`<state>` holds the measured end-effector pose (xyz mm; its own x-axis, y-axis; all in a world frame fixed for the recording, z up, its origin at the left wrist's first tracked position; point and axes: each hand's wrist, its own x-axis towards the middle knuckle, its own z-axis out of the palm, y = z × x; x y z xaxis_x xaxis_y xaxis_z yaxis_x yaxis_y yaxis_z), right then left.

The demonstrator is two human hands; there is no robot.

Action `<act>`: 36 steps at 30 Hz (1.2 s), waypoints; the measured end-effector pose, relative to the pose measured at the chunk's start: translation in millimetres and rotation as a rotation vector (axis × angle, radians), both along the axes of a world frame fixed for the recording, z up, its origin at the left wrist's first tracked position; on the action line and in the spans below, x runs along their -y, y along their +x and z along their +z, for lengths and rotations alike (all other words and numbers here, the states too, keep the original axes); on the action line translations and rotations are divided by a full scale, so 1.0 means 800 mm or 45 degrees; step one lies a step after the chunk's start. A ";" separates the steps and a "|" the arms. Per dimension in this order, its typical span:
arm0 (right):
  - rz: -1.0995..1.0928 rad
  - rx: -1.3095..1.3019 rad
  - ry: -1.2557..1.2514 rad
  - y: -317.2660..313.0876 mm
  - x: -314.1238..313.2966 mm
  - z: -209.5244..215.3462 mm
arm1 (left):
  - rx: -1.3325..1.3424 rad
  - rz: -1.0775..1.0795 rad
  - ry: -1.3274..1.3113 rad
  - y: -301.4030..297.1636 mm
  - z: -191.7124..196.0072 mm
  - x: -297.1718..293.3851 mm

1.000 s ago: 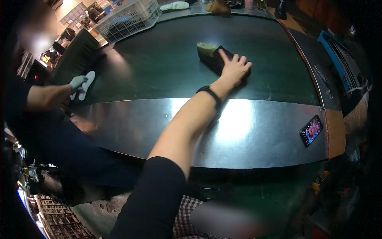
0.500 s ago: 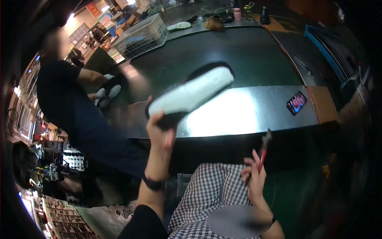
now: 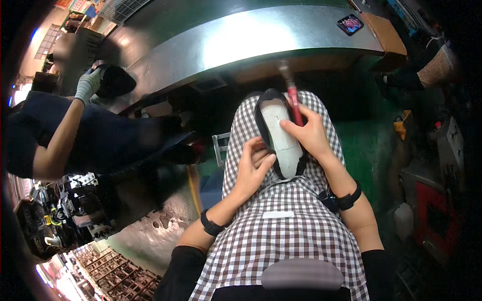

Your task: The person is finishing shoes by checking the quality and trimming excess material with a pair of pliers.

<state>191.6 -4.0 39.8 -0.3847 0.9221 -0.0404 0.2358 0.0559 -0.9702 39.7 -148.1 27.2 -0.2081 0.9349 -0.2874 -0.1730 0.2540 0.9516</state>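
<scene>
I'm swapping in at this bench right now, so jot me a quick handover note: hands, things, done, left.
Left hand: steadies the shoe, sole up, on the checked apron over the lap.
Right hand: grip on a red-handled tool, fingers also resting on the pale sole.
Metal bench ahead, a phone on its right end. A co-worker's gloved hand holds a dark shoe at the left.
Done: shoe brought to the lap.
Left: the work on the sole; no marks visible yet.

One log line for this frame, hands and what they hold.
left hand: steadies shoe on checked apron | right hand: holds red-handled tool, fingers on pale sole | co-worker's gloved hand: at metal bench
</scene>
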 end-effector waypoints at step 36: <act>0.236 0.443 -0.172 0.077 0.076 0.015 | -0.277 -0.396 -0.336 -0.017 0.011 0.007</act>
